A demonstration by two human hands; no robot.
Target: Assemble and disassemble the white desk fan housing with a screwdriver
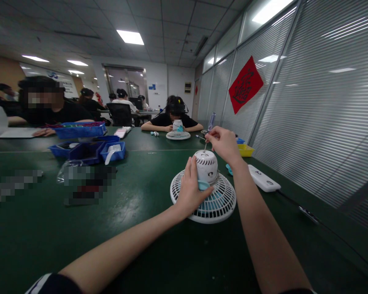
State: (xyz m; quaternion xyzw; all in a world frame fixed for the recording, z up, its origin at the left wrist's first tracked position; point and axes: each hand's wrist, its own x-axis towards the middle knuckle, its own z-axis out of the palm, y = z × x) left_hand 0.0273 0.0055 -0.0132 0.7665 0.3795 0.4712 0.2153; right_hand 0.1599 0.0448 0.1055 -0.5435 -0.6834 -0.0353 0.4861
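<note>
Fan of white plastic sits just off the middle of the head view, toward five o'clock, on a green table, with its round grille down and its vented motor housing up. The left hand curves around the housing at nine o'clock, fingers against its wall and thumb stretched toward six o'clock beside a light-blue tab, a partly spread grip that has hold of the fan. The right hand is closed in a fingertip pinch on an upright screwdriver, whose shaft reaches the housing's top; the tip is too small to make out. From the fan, a white case with a cable lies at three o'clock, a yellow bin at two, a co-worker behind a second fan at eleven, and blue bins toward ten.
</note>
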